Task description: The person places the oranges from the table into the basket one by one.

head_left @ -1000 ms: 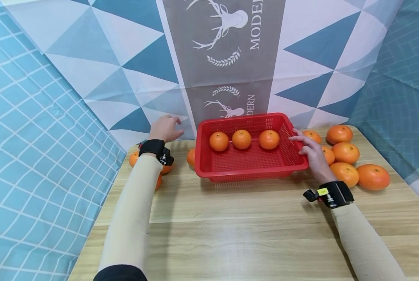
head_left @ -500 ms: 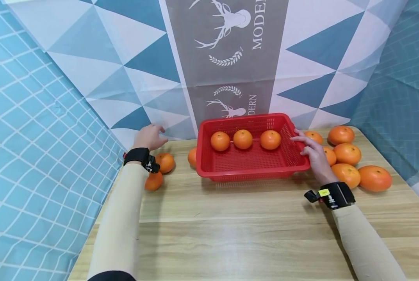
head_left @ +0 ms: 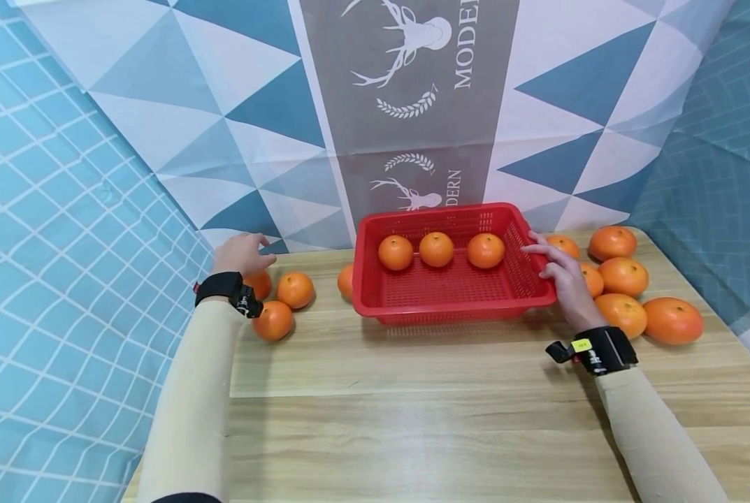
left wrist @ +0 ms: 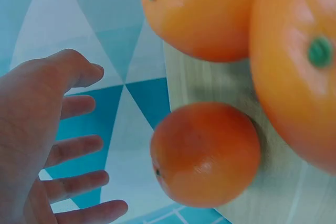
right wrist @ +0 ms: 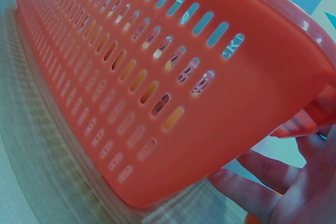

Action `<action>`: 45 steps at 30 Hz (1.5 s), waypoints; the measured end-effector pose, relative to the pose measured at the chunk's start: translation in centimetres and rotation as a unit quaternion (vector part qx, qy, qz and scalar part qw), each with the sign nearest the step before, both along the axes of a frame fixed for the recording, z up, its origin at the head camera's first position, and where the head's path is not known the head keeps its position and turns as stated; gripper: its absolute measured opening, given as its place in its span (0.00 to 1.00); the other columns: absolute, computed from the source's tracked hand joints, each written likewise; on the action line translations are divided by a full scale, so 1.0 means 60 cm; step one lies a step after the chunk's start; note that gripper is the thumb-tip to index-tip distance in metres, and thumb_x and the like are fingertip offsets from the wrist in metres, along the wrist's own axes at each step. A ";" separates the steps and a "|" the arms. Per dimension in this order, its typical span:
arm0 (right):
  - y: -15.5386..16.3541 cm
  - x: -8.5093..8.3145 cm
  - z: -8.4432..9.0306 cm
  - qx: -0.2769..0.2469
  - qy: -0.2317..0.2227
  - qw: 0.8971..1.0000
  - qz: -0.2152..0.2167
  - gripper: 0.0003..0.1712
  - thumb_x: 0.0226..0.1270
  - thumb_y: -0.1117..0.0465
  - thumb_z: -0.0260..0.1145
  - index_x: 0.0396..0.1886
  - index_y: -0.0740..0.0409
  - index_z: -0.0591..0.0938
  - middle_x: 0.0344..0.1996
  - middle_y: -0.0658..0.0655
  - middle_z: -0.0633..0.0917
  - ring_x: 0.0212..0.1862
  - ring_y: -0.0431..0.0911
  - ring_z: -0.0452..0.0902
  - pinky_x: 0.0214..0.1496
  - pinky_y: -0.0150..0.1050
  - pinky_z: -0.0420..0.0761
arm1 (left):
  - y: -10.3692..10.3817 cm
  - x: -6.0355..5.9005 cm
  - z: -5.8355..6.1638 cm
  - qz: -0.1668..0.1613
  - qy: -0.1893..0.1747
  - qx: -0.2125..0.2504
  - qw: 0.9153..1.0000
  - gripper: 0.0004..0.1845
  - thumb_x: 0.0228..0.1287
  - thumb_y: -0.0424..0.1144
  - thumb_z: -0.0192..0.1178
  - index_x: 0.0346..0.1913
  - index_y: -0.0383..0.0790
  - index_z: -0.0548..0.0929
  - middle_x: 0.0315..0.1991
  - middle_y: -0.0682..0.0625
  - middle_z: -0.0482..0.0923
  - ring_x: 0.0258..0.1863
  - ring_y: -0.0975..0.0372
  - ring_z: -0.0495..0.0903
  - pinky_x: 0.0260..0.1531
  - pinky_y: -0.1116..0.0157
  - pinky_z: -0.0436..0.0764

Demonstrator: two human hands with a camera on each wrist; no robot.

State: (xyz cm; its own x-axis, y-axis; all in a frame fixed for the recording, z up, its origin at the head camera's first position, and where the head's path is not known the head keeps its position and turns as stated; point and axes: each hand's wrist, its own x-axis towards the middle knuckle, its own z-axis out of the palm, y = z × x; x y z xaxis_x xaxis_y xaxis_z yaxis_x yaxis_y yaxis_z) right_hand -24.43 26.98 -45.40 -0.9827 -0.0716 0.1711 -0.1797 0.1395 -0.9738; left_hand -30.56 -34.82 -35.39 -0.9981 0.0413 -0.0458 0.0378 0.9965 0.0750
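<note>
- Three oranges sit in a row along the far side of the red basket (head_left: 453, 279), which stands on the wooden table (head_left: 412, 405) near the patterned backdrop (head_left: 406, 105).
- Right hand (head_left: 560, 279) rests against the basket's right end, fingers fairly straight and laid along the rim and wall; the right wrist view shows fingertips under the rim, not curled round it.
- Left hand (head_left: 241, 253) hovers at the table's far left corner, fingers spread and relaxed, holding nothing.
- Just under that hand lies an orange at the corner (head_left: 260, 283), partly hidden by the wrist; in the left wrist view the spread fingers (left wrist: 79, 153) stand just beside it, apart.
- Two more oranges (head_left: 296, 290) lie close by on the left, one nearer the front edge.
- Another orange (head_left: 346, 281) peeks out, touching or nearly touching the basket's left wall.
- Right of the basket, a cluster of loose oranges (head_left: 623, 276) lies on the table, some behind the right hand.
</note>
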 end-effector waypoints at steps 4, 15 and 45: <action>0.000 0.000 0.002 0.001 -0.001 1.000 0.000 0.34 0.77 0.72 0.44 0.78 0.64 0.77 0.95 0.52 0.56 0.94 0.62 0.45 0.60 0.16 0.82 | -0.011 0.007 -0.006 0.002 -0.016 0.005 1.000 0.29 0.81 0.49 0.61 0.73 0.31 0.81 0.72 0.25 0.80 0.65 0.34 0.82 0.65 0.35 0.85; 0.001 0.001 0.001 0.001 0.000 1.000 -0.002 0.34 0.77 0.72 0.44 0.78 0.65 0.77 0.95 0.53 0.56 0.94 0.62 0.44 0.60 0.16 0.82 | -0.030 0.006 -0.026 0.024 -0.074 0.030 0.997 0.38 0.81 0.53 0.59 0.82 0.31 0.71 0.76 0.23 0.75 0.70 0.31 0.78 0.71 0.33 0.81; 0.002 -0.006 -0.003 0.006 -0.007 1.000 -0.001 0.34 0.77 0.72 0.44 0.78 0.62 0.78 0.95 0.50 0.56 0.94 0.62 0.45 0.58 0.17 0.84 | -0.047 0.013 -0.064 0.007 -0.096 0.054 0.994 0.36 0.72 0.42 0.68 0.79 0.29 0.75 0.71 0.23 0.80 0.61 0.34 0.81 0.66 0.37 0.85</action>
